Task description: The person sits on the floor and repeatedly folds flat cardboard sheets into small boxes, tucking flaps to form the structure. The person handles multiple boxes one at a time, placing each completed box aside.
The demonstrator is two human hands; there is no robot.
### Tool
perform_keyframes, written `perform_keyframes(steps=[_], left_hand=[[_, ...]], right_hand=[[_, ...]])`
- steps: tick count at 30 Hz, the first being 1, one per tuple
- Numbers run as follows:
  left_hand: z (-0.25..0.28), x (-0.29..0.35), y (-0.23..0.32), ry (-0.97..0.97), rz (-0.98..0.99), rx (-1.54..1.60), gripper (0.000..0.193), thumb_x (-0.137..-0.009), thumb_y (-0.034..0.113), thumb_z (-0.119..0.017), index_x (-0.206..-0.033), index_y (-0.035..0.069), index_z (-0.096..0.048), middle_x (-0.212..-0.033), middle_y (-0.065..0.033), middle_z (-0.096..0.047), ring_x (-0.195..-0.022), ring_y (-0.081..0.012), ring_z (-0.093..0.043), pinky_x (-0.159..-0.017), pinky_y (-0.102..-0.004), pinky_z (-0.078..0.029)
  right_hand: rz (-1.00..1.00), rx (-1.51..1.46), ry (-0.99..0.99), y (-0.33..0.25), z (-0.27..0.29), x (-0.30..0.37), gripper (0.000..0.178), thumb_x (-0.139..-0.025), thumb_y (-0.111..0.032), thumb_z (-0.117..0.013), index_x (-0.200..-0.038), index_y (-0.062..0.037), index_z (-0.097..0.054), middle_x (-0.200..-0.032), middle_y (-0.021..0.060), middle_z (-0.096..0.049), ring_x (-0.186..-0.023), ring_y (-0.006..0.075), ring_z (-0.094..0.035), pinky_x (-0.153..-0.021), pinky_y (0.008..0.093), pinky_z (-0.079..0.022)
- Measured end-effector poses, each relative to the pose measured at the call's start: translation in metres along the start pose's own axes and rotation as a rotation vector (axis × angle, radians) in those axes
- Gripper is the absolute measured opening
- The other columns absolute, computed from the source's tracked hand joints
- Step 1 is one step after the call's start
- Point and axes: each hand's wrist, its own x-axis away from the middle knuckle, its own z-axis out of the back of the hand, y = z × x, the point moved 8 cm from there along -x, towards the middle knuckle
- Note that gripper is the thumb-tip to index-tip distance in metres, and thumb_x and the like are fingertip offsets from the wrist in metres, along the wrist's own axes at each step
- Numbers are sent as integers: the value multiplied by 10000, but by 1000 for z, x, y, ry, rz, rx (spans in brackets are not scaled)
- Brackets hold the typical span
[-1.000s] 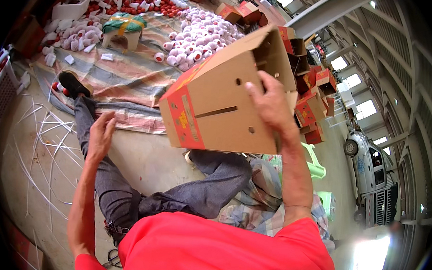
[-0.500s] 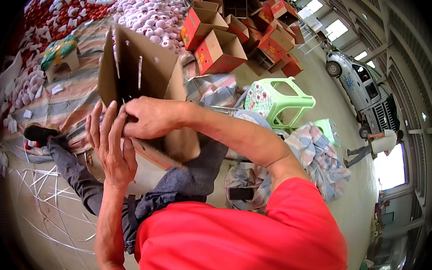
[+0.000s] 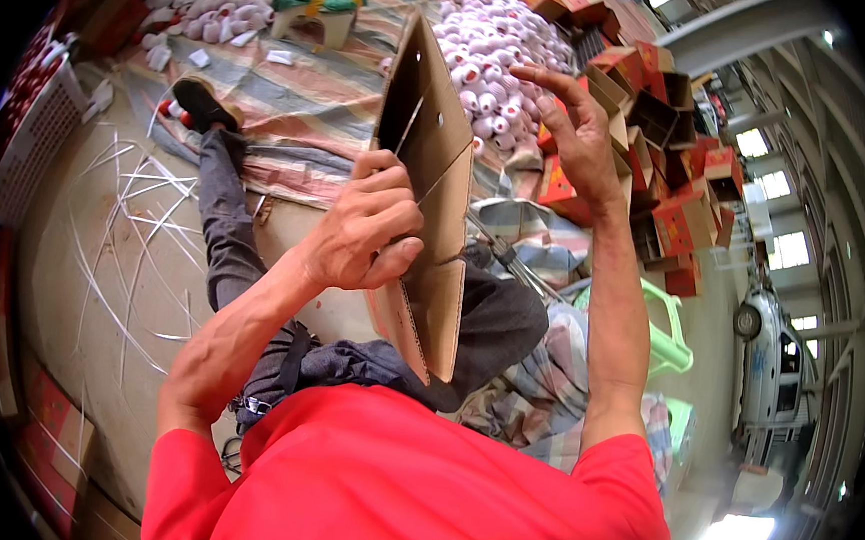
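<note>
A brown cardboard box (image 3: pixel 445 161) stands over my legs, its open top toward me and its sides pressed close together into a narrow shape. Curled fingers of my left hand (image 3: pixel 371 224) grip its left edge near the middle. To the right of the box, my right hand (image 3: pixel 574 139) is raised with fingers spread and holds nothing. A thin pale line crosses the inner wall, and a small round hole shows near the far end. Most of the box's outer faces are hidden.
A heap of foam-netted fruit (image 3: pixel 488 48) lies beyond on a striped sheet (image 3: pixel 293 120). Red cartons (image 3: pixel 682 222) are piled at right, near a green stool (image 3: pixel 667 332). White straps (image 3: pixel 146 210) litter the floor at left. A padded stool (image 3: pixel 319 6) stands far off.
The view has swung left. My right hand has left the box and risen to its right. My left hand, earlier with straight fingers, now grips the edge, and the box has narrowed.
</note>
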Motion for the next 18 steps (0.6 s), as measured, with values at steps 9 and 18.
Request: perform_keyframes(steps=[9,18], left_hand=[[8,-18,1,-35,-14,83,120,-844,110,-624,-811,61,-519,-755,-106,-461,-767,-327,-501,-935,-473,-402],[31,-10,-14,13,-24,39,157,-930,176,-570,-822,82,-505,-767,-93,-449,-763,-320,-494,-937,-485,-401]], right_hand=[[204,62,11,50,-61,-35,231,-1080,-172,-569,-1178,-46,-735,-1321,138,-710,-1325,261,-602,-1155,400,-429],[234,52,-60,80,-79,-55,409,-1114,-366,-495,-1085,2,-673,-703,46,-624,-843,187,-645,-898,368,-484]])
